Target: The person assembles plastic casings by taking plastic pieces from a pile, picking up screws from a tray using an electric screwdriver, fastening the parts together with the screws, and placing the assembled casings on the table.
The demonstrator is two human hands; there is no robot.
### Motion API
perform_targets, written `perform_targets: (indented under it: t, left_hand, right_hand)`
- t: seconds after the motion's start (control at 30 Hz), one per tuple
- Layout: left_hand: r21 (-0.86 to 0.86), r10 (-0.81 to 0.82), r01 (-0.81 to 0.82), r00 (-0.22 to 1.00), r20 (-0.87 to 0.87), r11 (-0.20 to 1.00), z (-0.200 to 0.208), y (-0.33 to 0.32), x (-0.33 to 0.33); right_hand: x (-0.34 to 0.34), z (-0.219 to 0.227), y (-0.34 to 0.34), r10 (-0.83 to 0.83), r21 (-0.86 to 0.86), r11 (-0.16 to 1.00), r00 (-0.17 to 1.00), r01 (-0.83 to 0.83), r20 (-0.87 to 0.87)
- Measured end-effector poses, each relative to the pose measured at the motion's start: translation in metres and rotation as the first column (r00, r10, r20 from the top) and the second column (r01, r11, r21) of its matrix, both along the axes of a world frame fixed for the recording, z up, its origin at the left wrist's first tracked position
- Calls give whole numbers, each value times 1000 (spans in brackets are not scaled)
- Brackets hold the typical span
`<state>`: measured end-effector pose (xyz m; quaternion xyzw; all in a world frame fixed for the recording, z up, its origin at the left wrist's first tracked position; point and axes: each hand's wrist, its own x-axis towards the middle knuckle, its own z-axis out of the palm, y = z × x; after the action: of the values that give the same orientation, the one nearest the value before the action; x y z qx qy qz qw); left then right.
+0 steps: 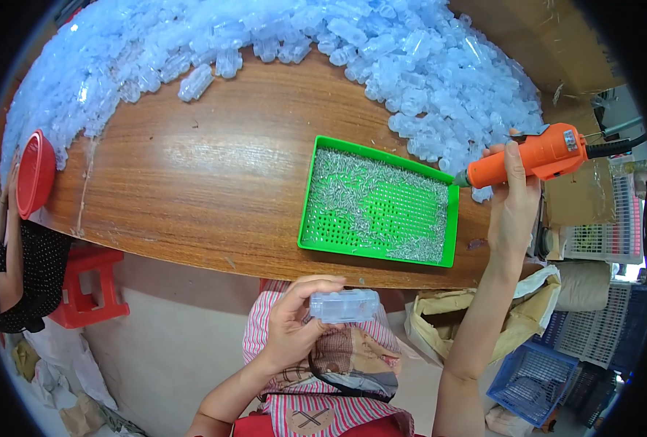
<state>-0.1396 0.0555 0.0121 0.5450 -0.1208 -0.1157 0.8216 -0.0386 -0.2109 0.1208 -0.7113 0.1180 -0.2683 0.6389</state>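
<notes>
In the head view, the desk (pixel 214 167) stretches wide left of the tray (pixel 376 256); its near edge runs just below. The heap (pixel 440 80) curves beyond and right of the tray, blocking there. Below the tray, the left hand (pixel 294 320) has fingers closed on the clear case (pixel 345 306); the right hand's (pixel 514 197) grip the driver (pixel 527 156) by its far-right corner. The bowl (pixel 36 175) stands far left.
</notes>
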Motion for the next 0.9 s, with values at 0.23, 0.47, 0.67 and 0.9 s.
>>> perform_targets:
  t: [0.23,0.47,0.67,0.9]
  left_hand:
    - [498,275,-233,961,-12,835,12,71,80]
    - [939,279,-211,951,133,272,29,85,125]
    - [838,132,-536,843,522,101,56,64,122]
    - [709,13,-265,941,339,654,82,36,111]
  right_hand:
    - [-9,6,-21,-132,-349,929,991,120,-9]
    - [5,-33,21,22,-793,599,992,-114,-126]
    - [74,-74,12,-182,-930,343,963,-129,-201]
    - [72,-69,2,83,-963,266,996,-46,-25]
